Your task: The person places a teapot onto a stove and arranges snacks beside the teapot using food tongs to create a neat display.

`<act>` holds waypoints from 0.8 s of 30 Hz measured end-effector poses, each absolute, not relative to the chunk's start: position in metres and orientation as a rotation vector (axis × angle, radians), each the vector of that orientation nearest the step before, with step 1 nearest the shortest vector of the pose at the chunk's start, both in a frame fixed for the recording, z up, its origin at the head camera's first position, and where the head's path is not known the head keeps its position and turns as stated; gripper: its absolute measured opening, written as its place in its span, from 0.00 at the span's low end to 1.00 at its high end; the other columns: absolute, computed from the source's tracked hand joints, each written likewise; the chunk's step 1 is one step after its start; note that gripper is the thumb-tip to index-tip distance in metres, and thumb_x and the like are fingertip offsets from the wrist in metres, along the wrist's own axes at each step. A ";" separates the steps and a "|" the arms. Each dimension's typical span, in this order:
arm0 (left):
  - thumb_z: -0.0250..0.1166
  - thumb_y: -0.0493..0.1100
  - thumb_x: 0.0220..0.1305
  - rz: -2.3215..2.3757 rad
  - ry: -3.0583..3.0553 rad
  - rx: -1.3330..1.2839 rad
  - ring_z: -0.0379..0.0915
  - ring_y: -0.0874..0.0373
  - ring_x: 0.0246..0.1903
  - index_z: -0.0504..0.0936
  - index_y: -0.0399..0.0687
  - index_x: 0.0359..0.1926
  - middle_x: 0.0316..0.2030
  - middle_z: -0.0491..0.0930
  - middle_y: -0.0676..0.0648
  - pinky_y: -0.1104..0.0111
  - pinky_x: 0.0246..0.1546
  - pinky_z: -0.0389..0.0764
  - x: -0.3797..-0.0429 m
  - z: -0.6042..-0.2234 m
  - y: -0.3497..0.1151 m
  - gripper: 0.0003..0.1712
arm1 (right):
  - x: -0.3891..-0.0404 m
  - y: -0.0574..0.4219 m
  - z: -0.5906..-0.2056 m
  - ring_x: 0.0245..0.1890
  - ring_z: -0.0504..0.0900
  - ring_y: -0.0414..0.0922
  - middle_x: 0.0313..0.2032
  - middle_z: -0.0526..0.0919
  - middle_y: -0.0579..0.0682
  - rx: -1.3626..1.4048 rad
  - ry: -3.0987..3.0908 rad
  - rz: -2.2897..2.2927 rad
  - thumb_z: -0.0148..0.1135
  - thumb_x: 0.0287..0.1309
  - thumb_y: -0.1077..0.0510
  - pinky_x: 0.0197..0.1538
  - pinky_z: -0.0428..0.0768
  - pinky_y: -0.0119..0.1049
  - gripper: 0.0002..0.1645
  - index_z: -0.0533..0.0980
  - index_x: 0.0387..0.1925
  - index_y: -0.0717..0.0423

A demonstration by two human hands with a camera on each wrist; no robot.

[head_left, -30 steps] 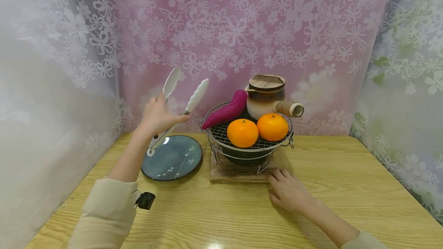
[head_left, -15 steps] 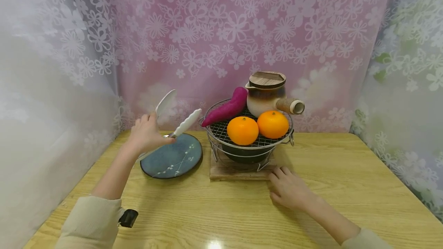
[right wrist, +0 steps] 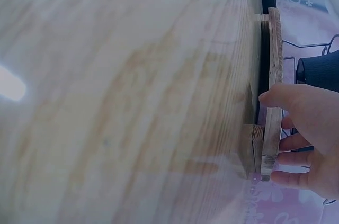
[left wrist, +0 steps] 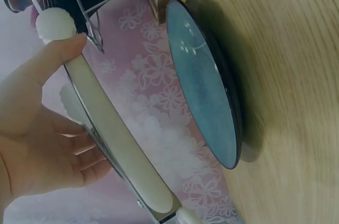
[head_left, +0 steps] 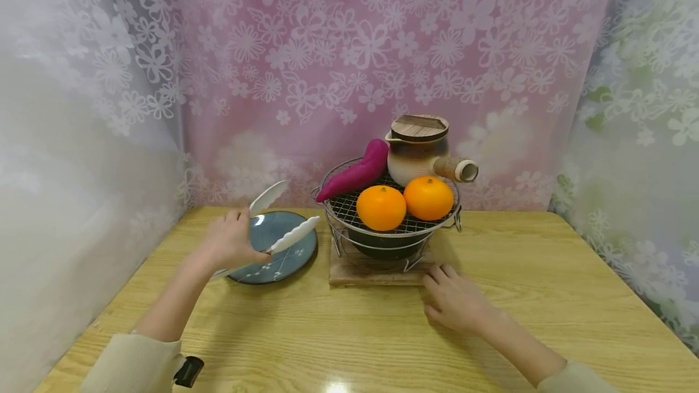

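Observation:
My left hand (head_left: 232,241) holds a pair of tongs with white scalloped tips (head_left: 295,235), which stand spread apart with nothing between them. They hover over the left part of a blue round plate (head_left: 299,262). In the left wrist view the thumb lies on one cream-coloured arm of the tongs (left wrist: 119,131) and the fingers curl behind the other. On the right, my right hand (head_left: 455,299) grips the front right corner of a wooden board (head_left: 377,279); its thumb is on the board's edge (right wrist: 273,65) in the right wrist view.
A round wire grill (head_left: 393,235) over a dark bowl stands on the board. On its mesh lie a purple sweet potato (head_left: 355,176), an orange (head_left: 381,208), a second orange (head_left: 428,198) and a clay teapot (head_left: 417,159) with a wooden lid. Floral curtains (head_left: 371,47) enclose the table.
My left hand has lowered the tongs and moved slightly left, from above the plate's far side down close over it. My right hand has stayed at the board's corner.

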State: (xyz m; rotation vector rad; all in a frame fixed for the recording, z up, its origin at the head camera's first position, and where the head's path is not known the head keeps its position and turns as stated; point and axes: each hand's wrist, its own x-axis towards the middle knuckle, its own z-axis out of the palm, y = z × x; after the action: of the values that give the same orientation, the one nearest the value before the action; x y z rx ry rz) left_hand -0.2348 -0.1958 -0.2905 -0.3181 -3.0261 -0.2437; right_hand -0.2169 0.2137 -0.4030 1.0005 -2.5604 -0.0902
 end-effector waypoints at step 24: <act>0.74 0.61 0.38 -0.120 -3.200 -0.602 0.60 0.34 0.55 0.59 0.27 0.63 0.57 0.65 0.30 0.45 0.52 0.63 -0.227 -0.318 -0.184 0.61 | -0.217 0.214 -0.404 0.37 0.70 0.52 0.38 0.71 0.54 1.008 -2.591 -0.117 0.67 0.45 0.50 0.39 0.73 0.44 0.24 0.73 0.41 0.59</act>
State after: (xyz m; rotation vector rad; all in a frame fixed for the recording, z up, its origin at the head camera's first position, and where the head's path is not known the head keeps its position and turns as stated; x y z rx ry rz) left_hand -0.2271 -0.1840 -0.3177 -0.6023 -3.1999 -0.1197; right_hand -0.2171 0.2144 -0.4037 1.0082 -2.5914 -0.1170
